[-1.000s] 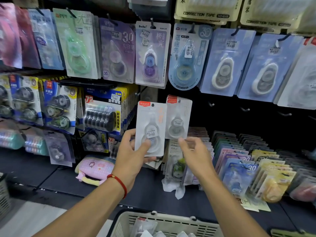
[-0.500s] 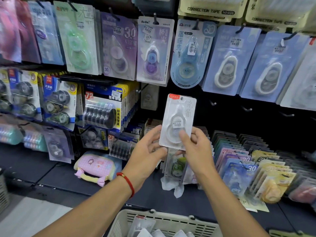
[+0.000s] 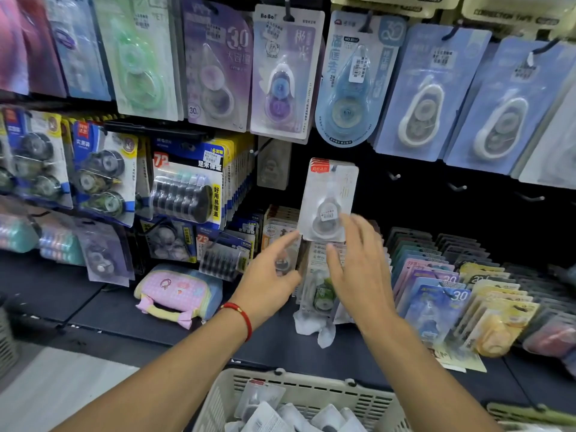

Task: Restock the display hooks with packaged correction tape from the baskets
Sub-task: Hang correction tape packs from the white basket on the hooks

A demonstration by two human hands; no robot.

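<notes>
2 hands (image 3: pixel 271 275) released hung pack (image 3: pixel 328 201).

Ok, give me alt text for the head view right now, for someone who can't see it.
A white correction tape pack hangs in the middle of a crowded display wall, with the left hand and right hand open just below it, fingers near its bottom edge. A white basket of more packs sits at the bottom of the view, and bare hooks show to the right.

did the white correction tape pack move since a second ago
Yes. The white correction tape pack went up and right, from the hands onto a hook below the BoBo pack; both hands have let go.
</notes>
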